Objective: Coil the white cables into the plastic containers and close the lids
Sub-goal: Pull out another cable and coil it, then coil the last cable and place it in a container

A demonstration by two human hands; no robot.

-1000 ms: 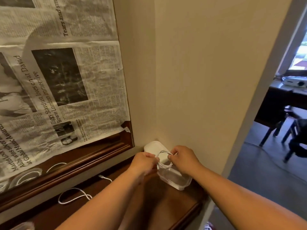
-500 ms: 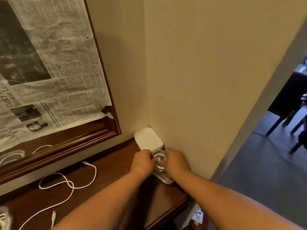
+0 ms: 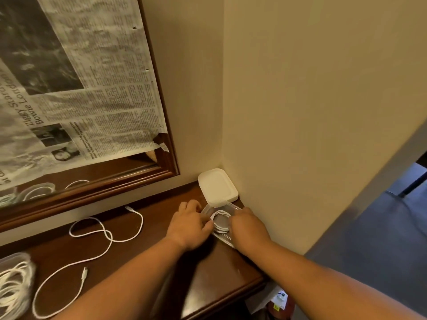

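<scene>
A clear plastic container (image 3: 227, 206) stands at the table's far right corner by the wall. A coiled white cable (image 3: 220, 221) lies inside it. My left hand (image 3: 189, 225) grips the container's left wall, thumb at the coil. My right hand (image 3: 248, 227) curls its fingers down onto the coil's right side and hides that part. The white lid (image 3: 217, 184) rests behind the container, tilted against the corner. A loose white cable (image 3: 104, 236) snakes across the table to the left.
Another clear container (image 3: 16, 258) with several coiled white cables sits at the left edge. A wood-framed mirror (image 3: 115, 181) covered with newspaper stands behind the dark wooden table (image 3: 219, 273). The wall closes the right side; blue carpet (image 3: 369, 250) lies beyond.
The coil went from held above the container to lying inside it. Both hands lowered with it. The view tilted down and left, showing more table.
</scene>
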